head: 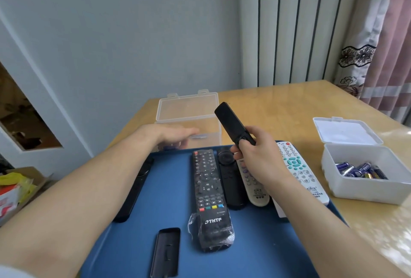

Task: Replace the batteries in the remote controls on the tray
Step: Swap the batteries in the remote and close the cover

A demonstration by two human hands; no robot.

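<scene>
Your right hand (255, 157) curls round the lower end of the black remote (229, 120) above the tray (255, 244), long axis slanting up and away leftward. Batteries (360, 170) lie in the white box (364, 191), right of that hand. Your left hand (178, 135), blurred, reaches over the clear box (189, 108); whether it holds anything cannot be told.

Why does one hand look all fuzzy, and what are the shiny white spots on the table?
Head view: the left hand is smeared by motion blur beside the clear box; the right hand and its black remote look sharp. Head view: light glares in patches on the table.
</scene>
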